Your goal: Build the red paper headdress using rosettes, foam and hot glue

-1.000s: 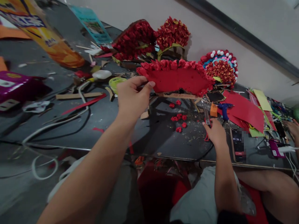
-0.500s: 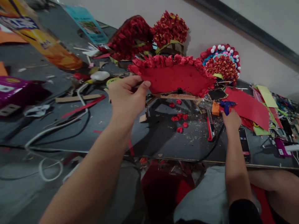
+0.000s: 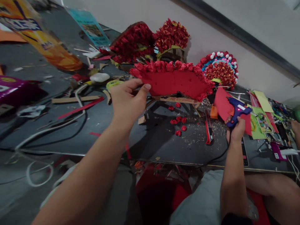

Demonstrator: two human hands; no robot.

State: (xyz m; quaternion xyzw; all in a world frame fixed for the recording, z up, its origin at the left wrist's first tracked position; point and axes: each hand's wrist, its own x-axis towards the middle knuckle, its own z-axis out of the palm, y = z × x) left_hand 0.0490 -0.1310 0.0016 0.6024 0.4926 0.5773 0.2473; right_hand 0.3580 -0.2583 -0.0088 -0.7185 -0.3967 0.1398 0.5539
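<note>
Two bare hands are holding things: left hand [image 3: 130,101] pinches red ruffle-edged flat piece [image 3: 175,81], right hand [image 3: 236,128] grips blue plastic glue gun [image 3: 239,110].

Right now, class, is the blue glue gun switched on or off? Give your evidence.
Apparently on: the glue gun, held in the right hand, shows a glowing reddish light on its side.

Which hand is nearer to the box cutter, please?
Right. The right hand is just right of the box cutter; the left hand, holding the red panel, is farther off, to its left.
</note>
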